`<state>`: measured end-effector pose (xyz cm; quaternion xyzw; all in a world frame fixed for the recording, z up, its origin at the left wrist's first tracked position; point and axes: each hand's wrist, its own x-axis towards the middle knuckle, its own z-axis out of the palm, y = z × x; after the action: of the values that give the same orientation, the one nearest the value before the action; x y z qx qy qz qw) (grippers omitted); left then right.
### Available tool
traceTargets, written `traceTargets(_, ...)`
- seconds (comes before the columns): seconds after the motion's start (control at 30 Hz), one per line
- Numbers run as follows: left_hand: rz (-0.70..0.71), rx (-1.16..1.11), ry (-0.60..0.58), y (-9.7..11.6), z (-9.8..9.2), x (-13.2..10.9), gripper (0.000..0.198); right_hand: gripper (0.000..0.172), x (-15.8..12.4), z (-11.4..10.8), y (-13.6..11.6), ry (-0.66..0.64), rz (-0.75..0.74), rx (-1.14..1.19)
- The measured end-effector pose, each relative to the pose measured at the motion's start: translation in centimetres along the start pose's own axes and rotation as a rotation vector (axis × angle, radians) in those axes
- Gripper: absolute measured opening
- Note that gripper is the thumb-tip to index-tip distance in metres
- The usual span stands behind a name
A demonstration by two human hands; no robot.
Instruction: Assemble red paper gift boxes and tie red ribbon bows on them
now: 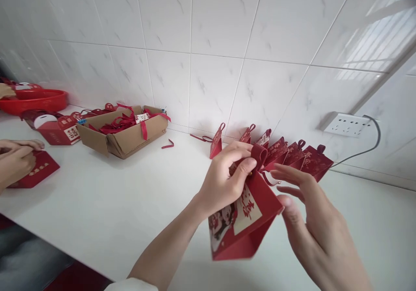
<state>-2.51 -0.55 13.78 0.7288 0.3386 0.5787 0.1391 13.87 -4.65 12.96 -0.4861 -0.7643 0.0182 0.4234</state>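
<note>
A red triangular gift box with a cream label and printed figures hangs tilted above the white table. Near its top, my left hand pinches the box where a dark red ribbon loop sticks up. My right hand is at the right side of the box, fingers apart, the thumb tip against or very near the box's corner. Behind my hands, several similar red boxes with ribbon loops, one of them a small box, stand in a row along the wall.
On the white table sits an open cardboard box of red ribbons. Loose ribbon pieces lie near it. A co-worker's hands hold a red box at left, before a red basin. A power strip is on the wall.
</note>
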Motion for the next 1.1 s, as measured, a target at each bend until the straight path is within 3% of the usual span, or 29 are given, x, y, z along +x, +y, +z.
traceTargets(0.07,0.032,0.028,0.089,-0.5,1.1,-0.3,0.022,0.042,0.0,-0.2,0.1,-0.020,-0.028,0.064)
traceTargets(0.13,0.065,0.102,0.139,-0.7,0.8,-0.6,0.013,0.041,0.1,-0.2,0.1,-0.041,-0.019,0.116)
traceTargets(0.33,0.048,0.069,0.081,0.1,-0.4,-0.7,0.013,0.024,0.0,0.6,-0.2,0.056,0.062,0.217)
traceTargets(0.47,-0.019,-0.121,0.024,0.4,-0.7,-0.6,0.016,0.031,-0.4,0.7,-0.7,0.094,-0.022,0.398)
traceTargets(0.67,-0.109,-0.280,-0.115,0.4,-1.8,-0.5,0.018,0.026,-0.4,0.6,-0.7,-0.013,-0.117,0.422)
traceTargets(0.9,-0.197,-0.303,-0.267,0.6,-3.5,-0.3,0.013,0.016,0.0,0.5,-0.6,-0.166,-0.024,0.547)
traceTargets(1.1,-0.256,-0.353,-0.201,1.0,-3.8,-0.4,0.010,0.012,0.1,0.6,-0.8,-0.324,0.083,0.670)
